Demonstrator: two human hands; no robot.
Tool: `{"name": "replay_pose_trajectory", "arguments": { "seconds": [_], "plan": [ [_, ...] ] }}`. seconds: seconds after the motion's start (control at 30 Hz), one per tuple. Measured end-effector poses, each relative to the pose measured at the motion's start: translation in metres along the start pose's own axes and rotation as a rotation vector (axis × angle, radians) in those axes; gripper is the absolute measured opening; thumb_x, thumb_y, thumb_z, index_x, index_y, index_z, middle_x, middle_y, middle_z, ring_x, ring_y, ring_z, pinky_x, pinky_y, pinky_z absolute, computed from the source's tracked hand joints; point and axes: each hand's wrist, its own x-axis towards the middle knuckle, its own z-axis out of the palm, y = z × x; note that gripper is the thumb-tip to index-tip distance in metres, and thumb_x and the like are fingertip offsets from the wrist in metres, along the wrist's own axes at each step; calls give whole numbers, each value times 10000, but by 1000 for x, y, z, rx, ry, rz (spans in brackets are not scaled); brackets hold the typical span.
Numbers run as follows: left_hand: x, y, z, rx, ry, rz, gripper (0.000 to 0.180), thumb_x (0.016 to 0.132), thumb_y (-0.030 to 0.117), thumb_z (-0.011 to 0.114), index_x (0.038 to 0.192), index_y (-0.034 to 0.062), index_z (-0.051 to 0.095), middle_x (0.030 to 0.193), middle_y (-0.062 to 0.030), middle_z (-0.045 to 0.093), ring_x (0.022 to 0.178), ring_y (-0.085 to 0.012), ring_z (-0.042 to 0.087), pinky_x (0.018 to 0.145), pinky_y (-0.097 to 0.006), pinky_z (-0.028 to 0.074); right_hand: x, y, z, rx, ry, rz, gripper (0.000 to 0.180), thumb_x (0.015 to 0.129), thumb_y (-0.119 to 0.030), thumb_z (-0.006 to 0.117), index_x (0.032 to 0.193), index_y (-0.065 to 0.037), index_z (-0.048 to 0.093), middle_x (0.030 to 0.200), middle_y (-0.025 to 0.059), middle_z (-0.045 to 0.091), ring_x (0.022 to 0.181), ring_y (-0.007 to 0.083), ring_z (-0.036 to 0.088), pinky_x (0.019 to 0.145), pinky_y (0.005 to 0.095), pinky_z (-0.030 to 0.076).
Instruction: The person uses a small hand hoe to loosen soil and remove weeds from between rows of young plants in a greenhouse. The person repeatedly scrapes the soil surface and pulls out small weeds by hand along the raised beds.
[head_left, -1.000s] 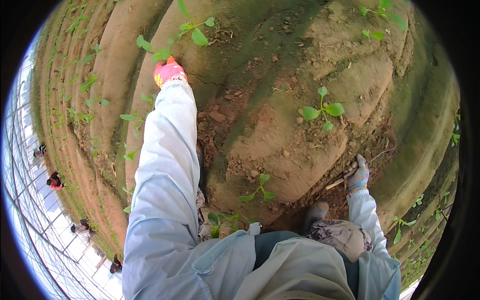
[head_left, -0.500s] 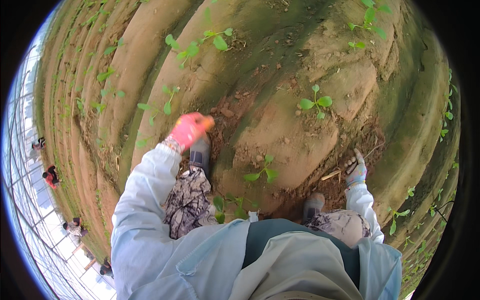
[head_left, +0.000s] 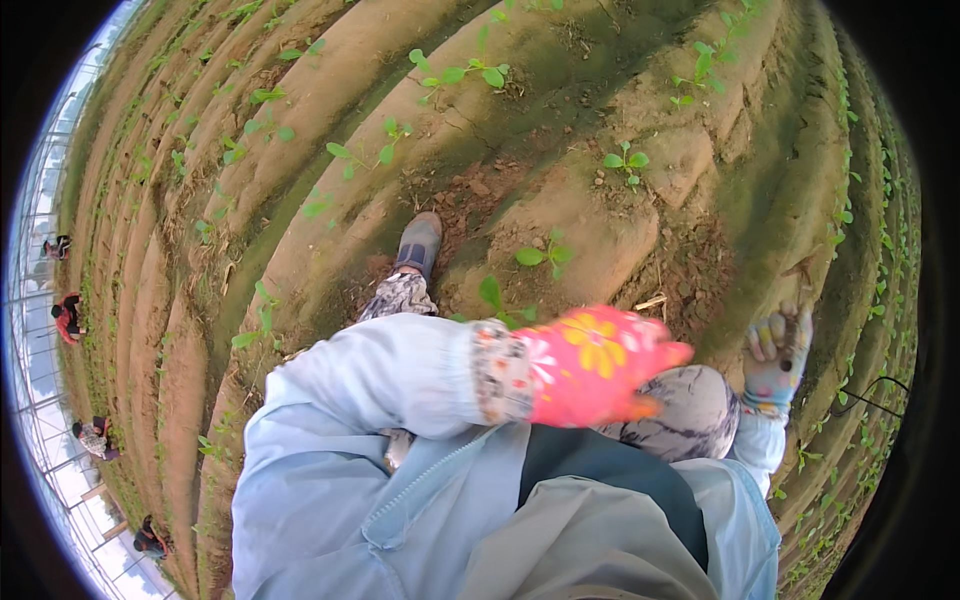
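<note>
My left hand [head_left: 592, 368], in a pink glove with yellow and white flowers, is stretched across my body beside my right knee [head_left: 690, 412]. Its fingers are smeared by motion, so whether they hold anything cannot be told. Off to the right, over the side of a soil ridge, my right hand [head_left: 775, 350] wears a pale, soil-stained glove. Its fingers are curled around a slim, dark brown thing [head_left: 797, 335] whose kind I cannot make out. Young leafy seedlings [head_left: 545, 254] grow on the ridge in front of me.
My left shoe [head_left: 419, 243] stands on the soil near loose, reddish crumbled earth [head_left: 695, 280]. Another seedling [head_left: 626, 160] grows farther ahead. Long planted ridges [head_left: 200, 330] run on both sides. Several people, one in red [head_left: 67, 318], crouch at the far left. A thin black wire loop [head_left: 880, 395] lies at right.
My left hand has swung right and back from beside my left shoe to my right knee. My right hand has lifted away from the dug soil and moved right.
</note>
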Motion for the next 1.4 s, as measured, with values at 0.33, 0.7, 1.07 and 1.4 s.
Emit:
{"name": "replay_pose_trajectory", "arguments": {
  "seconds": [0.33,0.7,1.07,1.4],
  "plan": [
    [-23,65,46,-749,259,89,916,906,285,689,1526,-18,87,1215,-180,572,1049,-246,600,886,-353,499,-147,24,121,-491,61,114,340,941,-247,604,1158,15,595,879,137,711,530,163,625,540,284,556],
    [-16,21,38,-401,498,-240,636,959,55,516,1532,87,242,1137,-113,565,977,-173,578,838,-309,481,-104,35,148,-995,-315,132,542,931,-194,646,1413,-20,468,908,-2,660,684,43,546,587,207,424],
    [-21,-193,-15,-216,590,-713,344,899,153,608,1227,53,587,906,-175,661,844,-267,666,755,-368,505,68,167,-112,-1514,-243,260,422,916,-282,639,1277,-70,594,1037,111,699,1038,264,650,900,365,510],
    [-50,-334,14,28,474,-1047,420,985,336,500,1333,104,546,1163,-240,642,1087,-400,612,914,-441,482,98,220,-151,-895,-287,1099,285,981,-270,557,1086,-38,684,851,44,698,627,125,632,534,254,511]
  ]
}}
